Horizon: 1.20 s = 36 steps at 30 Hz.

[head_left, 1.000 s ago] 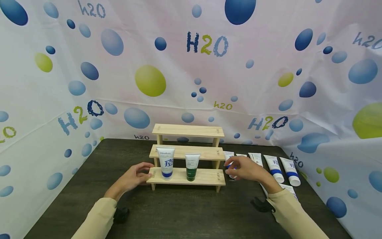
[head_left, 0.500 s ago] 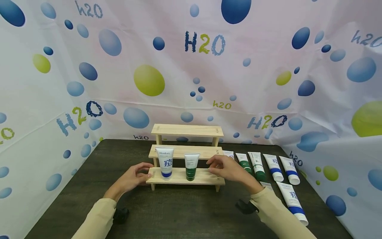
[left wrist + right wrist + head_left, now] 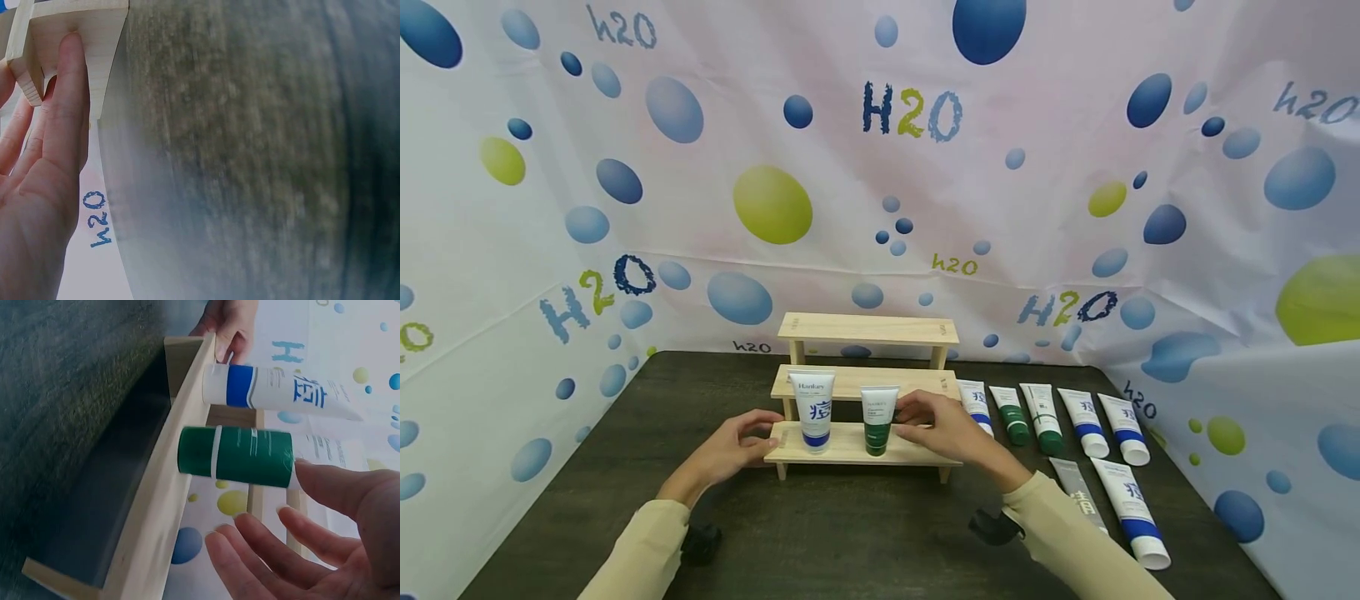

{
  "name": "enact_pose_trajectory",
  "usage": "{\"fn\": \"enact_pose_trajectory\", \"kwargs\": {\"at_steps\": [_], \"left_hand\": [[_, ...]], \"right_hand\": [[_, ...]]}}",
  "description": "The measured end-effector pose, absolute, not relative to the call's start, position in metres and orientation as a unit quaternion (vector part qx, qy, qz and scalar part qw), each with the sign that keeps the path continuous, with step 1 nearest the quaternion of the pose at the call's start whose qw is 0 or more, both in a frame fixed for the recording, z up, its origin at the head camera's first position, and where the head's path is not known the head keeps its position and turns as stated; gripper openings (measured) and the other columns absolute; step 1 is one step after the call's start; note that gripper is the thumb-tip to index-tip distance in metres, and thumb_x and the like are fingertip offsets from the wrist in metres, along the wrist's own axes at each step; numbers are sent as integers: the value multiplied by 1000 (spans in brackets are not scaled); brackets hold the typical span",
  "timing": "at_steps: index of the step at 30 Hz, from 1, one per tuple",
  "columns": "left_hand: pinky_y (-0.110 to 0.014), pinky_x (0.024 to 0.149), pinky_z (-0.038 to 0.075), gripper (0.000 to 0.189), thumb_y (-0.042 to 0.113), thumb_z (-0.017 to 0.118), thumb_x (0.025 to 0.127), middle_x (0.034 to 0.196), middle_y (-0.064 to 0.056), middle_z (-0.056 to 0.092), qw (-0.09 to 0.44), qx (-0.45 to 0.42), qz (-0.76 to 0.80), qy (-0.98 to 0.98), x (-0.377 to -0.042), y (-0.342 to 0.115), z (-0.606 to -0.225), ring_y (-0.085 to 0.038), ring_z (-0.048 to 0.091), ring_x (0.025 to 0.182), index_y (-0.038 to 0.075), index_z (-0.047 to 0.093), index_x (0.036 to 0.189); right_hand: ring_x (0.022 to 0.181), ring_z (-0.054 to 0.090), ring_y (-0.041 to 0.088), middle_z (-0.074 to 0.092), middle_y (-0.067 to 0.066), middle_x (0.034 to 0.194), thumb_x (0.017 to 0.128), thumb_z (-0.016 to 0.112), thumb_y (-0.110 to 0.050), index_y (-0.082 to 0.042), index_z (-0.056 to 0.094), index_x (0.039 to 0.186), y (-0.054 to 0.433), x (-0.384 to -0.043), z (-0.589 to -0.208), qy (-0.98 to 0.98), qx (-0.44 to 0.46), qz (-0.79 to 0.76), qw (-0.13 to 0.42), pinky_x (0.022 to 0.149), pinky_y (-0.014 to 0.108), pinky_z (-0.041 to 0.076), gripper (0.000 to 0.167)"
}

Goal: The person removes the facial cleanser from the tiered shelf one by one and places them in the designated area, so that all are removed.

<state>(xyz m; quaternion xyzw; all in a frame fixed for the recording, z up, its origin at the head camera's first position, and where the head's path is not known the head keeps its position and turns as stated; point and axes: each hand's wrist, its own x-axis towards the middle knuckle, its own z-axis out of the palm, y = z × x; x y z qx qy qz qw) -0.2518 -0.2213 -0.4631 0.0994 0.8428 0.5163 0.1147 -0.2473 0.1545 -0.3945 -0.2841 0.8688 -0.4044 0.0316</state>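
Observation:
A three-tier wooden display rack (image 3: pixel 847 442) stands on the dark table. On its lowest shelf, a white tube with a blue band (image 3: pixel 815 410) and a smaller white-and-green tube (image 3: pixel 877 421) stand upright on their caps. My left hand (image 3: pixel 726 454) holds the left end of that shelf; in the left wrist view its fingers (image 3: pixel 69 100) lie around the wooden support, one against the shelf's underside. My right hand (image 3: pixel 947 429) is just right of the green tube. In the right wrist view its thumb (image 3: pixel 331 484) is at the tube's side, and the other fingers are spread apart from it.
Several more tubes lie flat at the right: blue-banded ones (image 3: pixel 1084 423), green-capped ones (image 3: pixel 1042 418) and a grey one (image 3: pixel 1078 493). A white backdrop (image 3: pixel 865 208) with coloured dots rises behind the table.
My right hand has moved left from above the lying tubes to the side of the green tube. The left hand has stayed on the rack's end. Both standing tubes have kept their places.

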Motion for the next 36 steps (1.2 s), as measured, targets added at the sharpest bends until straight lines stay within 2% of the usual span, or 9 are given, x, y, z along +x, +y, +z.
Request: {"fn": "enact_pose_trajectory", "kwargs": {"at_steps": [11,20,27,32,36], "left_hand": [[-44,96,59,49,23,69,100,144,-25,55,112,97,510,848,-256,-221,-463,-34,66,121,4,54,143],[-45,96,59,49,23,69,100,146,-26,53,112,97,512,846,-255,-223,-465,-36,66,122,4,54,143],[-45,96,59,49,22,69,100,146,-26,53,111,97,512,846,-254,-223,-463,-36,65,123,3,54,143],[-44,95,59,49,23,69,100,145,-26,54,115,89,518,843,-253,-222,-463,-34,66,121,4,54,143],[-44,95,60,49,23,70,100,145,-26,54,117,91,518,842,-253,-222,-463,-33,67,120,4,54,143]], "right_hand": [[110,72,30,72,16,119,98,72,-16,-3,64,128,140,-245,-399,856,-262,-444,27,94,44,61,34],[102,73,25,75,15,115,97,73,-17,-5,69,117,131,-245,-404,853,-248,-458,-25,90,41,61,23],[94,73,19,76,11,106,95,75,-13,-5,70,107,130,-245,-406,857,-224,-462,-50,84,30,60,15],[91,74,19,76,15,105,96,73,-9,-3,69,109,139,-241,-399,852,-209,-478,-46,75,26,62,15],[93,76,24,74,19,108,97,71,-7,1,67,114,159,-237,-389,852,-201,-481,-44,76,29,64,19]]}}
